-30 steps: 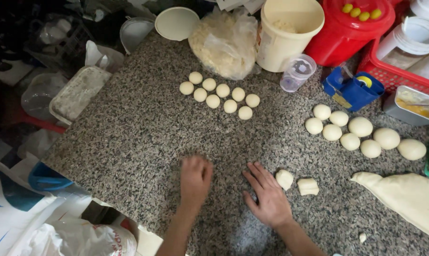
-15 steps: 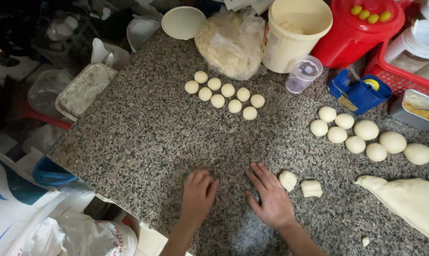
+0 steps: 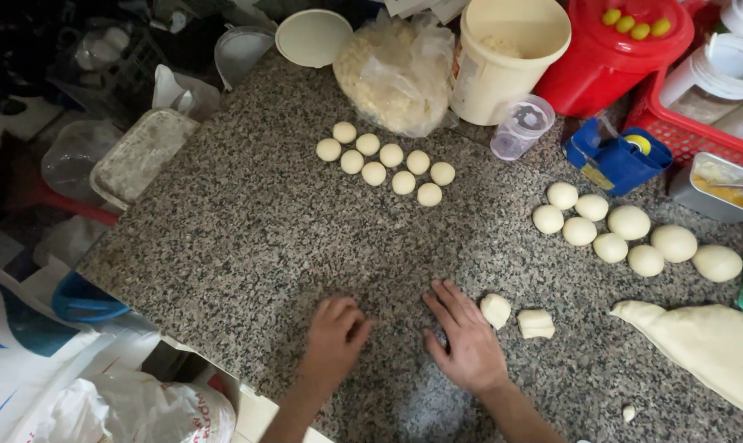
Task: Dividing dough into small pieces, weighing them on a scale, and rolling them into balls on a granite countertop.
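Observation:
My left hand point(image 3: 334, 336) rests palm down on the speckled granite counter point(image 3: 248, 238), fingers close together and slightly curled; anything under the palm is hidden. My right hand point(image 3: 466, 340) lies flat beside it, fingers spread. Just right of its fingertips are two cut dough pieces point(image 3: 495, 310) point(image 3: 536, 323). A long slab of dough point(image 3: 708, 344) lies at the right edge. Several larger dough balls point(image 3: 609, 226) sit above it. A cluster of several small dough balls point(image 3: 388, 160) lies farther back.
Along the back stand a cream bucket point(image 3: 507, 57), a bag of crumbly white stuff point(image 3: 396, 70), a clear cup point(image 3: 523, 127), a red lidded container point(image 3: 609, 49), a blue tool point(image 3: 617, 160) and a red basket point(image 3: 699, 123). A lidded tray point(image 3: 141, 156) sits left. Bags lie below the counter's near-left edge.
Both hands stay palm down in nearly the same spot. The left fingers have drawn a little closer together. The view has shifted slightly.

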